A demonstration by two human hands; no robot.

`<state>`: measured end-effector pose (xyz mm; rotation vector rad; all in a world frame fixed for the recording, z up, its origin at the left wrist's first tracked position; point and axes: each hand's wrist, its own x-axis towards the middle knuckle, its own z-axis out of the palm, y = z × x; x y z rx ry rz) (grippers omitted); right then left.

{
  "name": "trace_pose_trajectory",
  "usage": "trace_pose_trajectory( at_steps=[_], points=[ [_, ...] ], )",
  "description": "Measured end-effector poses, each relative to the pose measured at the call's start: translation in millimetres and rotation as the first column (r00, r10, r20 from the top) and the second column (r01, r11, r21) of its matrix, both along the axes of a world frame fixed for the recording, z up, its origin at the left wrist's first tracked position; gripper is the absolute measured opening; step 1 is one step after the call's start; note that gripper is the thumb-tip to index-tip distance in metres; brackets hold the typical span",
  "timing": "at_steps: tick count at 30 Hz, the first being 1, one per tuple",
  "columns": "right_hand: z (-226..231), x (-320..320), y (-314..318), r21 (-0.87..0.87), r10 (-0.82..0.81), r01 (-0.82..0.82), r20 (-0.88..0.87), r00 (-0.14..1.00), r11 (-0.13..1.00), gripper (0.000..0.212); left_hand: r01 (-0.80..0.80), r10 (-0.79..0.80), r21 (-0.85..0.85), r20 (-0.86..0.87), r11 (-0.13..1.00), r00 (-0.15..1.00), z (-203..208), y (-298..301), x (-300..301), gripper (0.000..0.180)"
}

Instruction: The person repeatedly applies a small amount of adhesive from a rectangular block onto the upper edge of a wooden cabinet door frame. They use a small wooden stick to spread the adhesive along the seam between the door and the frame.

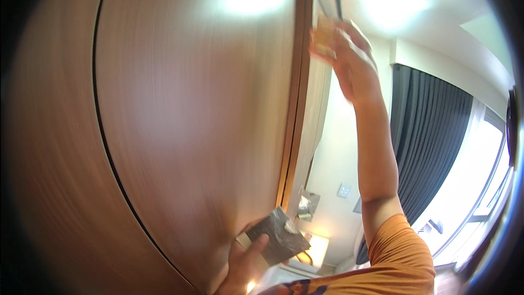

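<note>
A tall brown wood-grain panel fills the left and middle of the view. My right hand is raised high beside the panel's right-hand frame. Its fingers are closed round a small tan, block-like piece, blurred by motion. I cannot tell whether that piece touches the frame. Low in the view, my left hand grips a flat, dark grey, roughly square piece with a pale side. The thumb lies across its face, and the other fingers are mostly hidden behind it.
A dark pleated curtain hangs at the right beside a bright window. Between panel and curtain, a pale wall carries a switch plate. A lit lamp glows low behind my left hand. Above is a ceiling light.
</note>
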<state>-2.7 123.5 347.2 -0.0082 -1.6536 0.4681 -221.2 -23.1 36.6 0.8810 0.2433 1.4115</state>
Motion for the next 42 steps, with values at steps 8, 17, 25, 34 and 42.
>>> trace_pose_trajectory(
  at_steps=[8,17,25,34,42],
  points=[
    [-165,18,-74,-0.421,0.3,-0.027,0.599,0.742,0.907,0.032,0.142,-0.11,-0.086,0.302,0.986,0.947,5,9,14,0.047],
    [-151,34,-76,-0.028,-0.087,0.19,0.817,0.571,0.981,0.038,0.076,-0.017,-0.259,0.221,0.963,0.975,14,4,20,0.046],
    [-146,34,-79,-0.047,-0.038,0.13,0.811,0.583,0.99,0.037,0.105,-0.033,-0.283,0.249,0.953,0.968,15,13,26,0.046],
    [-148,39,-62,-0.388,0.233,0.101,0.719,0.655,0.916,0.032,0.114,-0.095,-0.076,0.217,0.991,0.972,5,11,10,0.047],
    [-170,29,-58,-0.561,0.38,-0.001,0.559,0.737,0.828,0.03,0.205,-0.149,-0.144,0.328,0.968,0.933,13,17,25,0.044]
  ],
)
